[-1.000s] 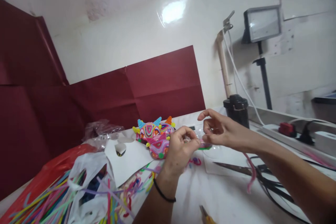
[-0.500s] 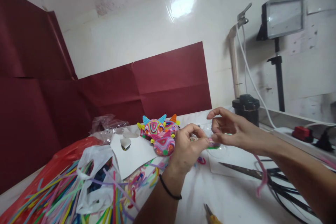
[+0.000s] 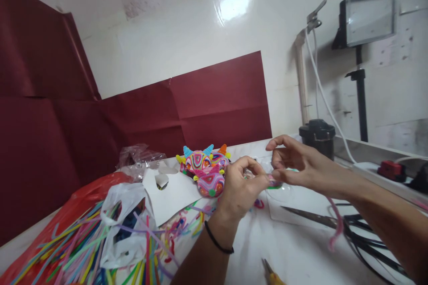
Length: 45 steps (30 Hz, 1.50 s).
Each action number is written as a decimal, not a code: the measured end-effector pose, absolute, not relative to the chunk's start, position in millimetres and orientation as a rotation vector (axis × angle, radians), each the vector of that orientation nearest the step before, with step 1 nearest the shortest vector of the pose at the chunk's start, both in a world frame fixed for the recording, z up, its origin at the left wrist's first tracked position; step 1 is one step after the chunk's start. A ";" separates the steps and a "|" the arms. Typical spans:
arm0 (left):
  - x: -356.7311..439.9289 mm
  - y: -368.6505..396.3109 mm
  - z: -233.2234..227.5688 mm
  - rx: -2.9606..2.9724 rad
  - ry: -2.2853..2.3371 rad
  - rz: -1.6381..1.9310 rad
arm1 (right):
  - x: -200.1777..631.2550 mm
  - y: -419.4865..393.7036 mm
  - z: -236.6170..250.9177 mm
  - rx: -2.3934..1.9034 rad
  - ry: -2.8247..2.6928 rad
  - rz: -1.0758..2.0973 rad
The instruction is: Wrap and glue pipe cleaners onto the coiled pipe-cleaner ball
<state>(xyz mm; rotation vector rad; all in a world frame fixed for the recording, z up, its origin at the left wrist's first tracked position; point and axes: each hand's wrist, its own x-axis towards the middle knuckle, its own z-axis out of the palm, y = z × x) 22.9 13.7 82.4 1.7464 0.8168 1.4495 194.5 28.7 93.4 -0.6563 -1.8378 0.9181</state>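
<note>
My left hand, with a black band at the wrist, is closed with thumb and index fingertip together on a small pink and green piece, mostly hidden by the fingers. Close beside it, the thumb of my right hand points at that piece, while the index finger arches above with a gap between. A pink pipe cleaner hangs or lies below the right wrist; its upper end is hidden. Behind my left hand sit colourful animal heads covered in coiled pipe cleaners, with blue, pink and orange horns.
Black-handled scissors lie under my right forearm. Yellow-handled pliers are at the front edge. Loose pipe cleaners, a white plastic bag and cut white paper cover the left. A black container and a power strip stand right.
The whole view has shifted slightly, so most things appear a little further right. Both hands keep nearly the same pose around the small piece.
</note>
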 end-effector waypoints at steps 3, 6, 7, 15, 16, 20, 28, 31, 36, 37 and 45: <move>22.5 13.6 82.4 1.762 0.818 1.456 | 194.6 28.5 93.2 -0.647 -1.845 0.916; 22.1 14.3 81.4 1.774 0.820 1.456 | 195.2 28.4 92.4 -0.639 -1.856 0.901; 22.0 14.5 81.1 1.776 0.822 1.458 | 195.3 28.5 92.1 -0.638 -1.860 0.898; 22.5 13.8 81.6 1.764 0.820 1.458 | 195.2 28.5 91.9 -0.659 -1.857 0.897; 22.6 13.4 82.0 1.767 0.819 1.460 | 195.0 28.0 92.5 -0.660 -1.857 0.905; 23.3 10.9 84.2 1.761 0.819 1.454 | 193.7 26.4 94.8 -0.658 -1.860 0.926; 23.1 8.1 85.9 1.765 0.801 1.461 | 196.1 28.6 92.8 -0.610 -1.850 0.945; 22.9 6.8 86.2 1.766 0.809 1.454 | 197.2 28.5 92.7 -0.624 -1.860 0.934; 24.0 7.0 86.5 1.773 0.813 1.453 | 198.1 26.7 92.9 -0.616 -1.878 0.914; 24.2 7.1 86.6 1.770 0.809 1.451 | 198.1 26.5 92.8 -0.620 -1.878 0.915; 25.4 4.8 88.5 1.724 0.794 1.431 | 199.8 29.5 91.1 -0.636 -1.891 0.909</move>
